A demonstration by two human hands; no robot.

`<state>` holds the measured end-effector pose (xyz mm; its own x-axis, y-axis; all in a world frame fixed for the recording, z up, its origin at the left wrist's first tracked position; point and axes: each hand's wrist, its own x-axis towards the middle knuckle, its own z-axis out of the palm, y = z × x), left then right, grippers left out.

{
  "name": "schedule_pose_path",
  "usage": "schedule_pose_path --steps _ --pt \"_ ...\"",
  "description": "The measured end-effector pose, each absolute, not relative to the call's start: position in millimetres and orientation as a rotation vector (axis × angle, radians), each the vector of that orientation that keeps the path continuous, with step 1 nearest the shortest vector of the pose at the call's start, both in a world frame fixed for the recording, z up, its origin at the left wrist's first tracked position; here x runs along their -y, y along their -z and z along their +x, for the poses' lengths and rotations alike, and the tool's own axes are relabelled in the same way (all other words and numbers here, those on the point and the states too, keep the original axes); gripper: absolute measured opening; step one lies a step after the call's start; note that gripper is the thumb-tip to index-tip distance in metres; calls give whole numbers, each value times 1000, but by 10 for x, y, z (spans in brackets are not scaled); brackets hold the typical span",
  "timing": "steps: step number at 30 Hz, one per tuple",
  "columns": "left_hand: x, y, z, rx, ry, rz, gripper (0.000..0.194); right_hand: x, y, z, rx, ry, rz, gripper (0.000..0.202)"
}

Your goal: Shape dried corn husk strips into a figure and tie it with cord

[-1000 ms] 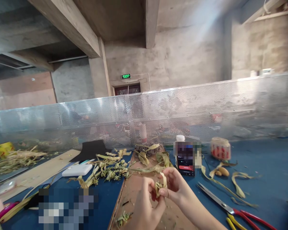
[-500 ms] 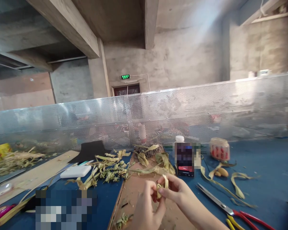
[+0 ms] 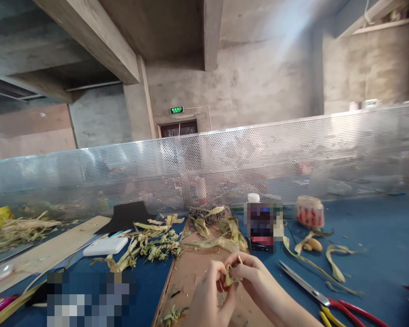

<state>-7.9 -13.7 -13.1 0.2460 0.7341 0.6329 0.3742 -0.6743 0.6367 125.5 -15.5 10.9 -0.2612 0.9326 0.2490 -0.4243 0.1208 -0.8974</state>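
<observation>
Between my two hands is a small folded strip of pale dried husk (image 3: 229, 278). My left hand (image 3: 213, 290) pinches it from the left, thumb and fingers curled round its lower side. From the right, my right hand (image 3: 250, 272) grips the strip's upper end, its fingers bent over the top. Both hands are held above a brown board (image 3: 180, 290). Part of the strip is hidden behind the fingers. To the right of my right hand lie scissors (image 3: 305, 284) with red handles, the blades slightly apart.
Dried husk pieces (image 3: 157, 240) lie on the blue table (image 3: 150, 286) left of the board. A black phone-like device (image 3: 262, 227) stands in front of a white-capped bottle (image 3: 253, 198). A clear jar (image 3: 309, 212) sits farther right. A perforated metal screen (image 3: 225, 163) runs along the back.
The upper end of the husk strip stood up between my hands; now it is folded down under my right fingers. Both hands stay close together over the board.
</observation>
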Motion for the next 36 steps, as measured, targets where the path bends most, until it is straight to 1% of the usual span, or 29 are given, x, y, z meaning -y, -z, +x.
schedule_pose_path --steps 7,12,15,21,24,28,32,36 --pt "117 130 -56 -1058 -1409 2137 12 196 -148 1223 1199 -1312 -731 8" --pt "111 100 -47 -1181 -1406 2031 26 210 -155 1183 1249 -1229 -828 7" --pt "113 95 -41 -1220 -1403 2002 24 204 -159 1174 1313 -1156 -881 12" --pt "142 43 -35 -1197 -1405 2018 20 253 -235 1170 1378 -1170 -818 15" --pt "138 20 -39 -1117 -1441 1986 21 284 -259 1183 1392 -1172 -767 14" --pt "125 -3 -57 -1007 -1423 1940 23 289 -271 1221 1419 -1184 -749 18" --pt "142 -38 -74 -970 -1385 1872 26 270 -279 1261 1467 -1148 -758 24" --pt "168 -110 -70 -892 -1329 1710 26 229 -238 1279 1480 -1219 -678 31"
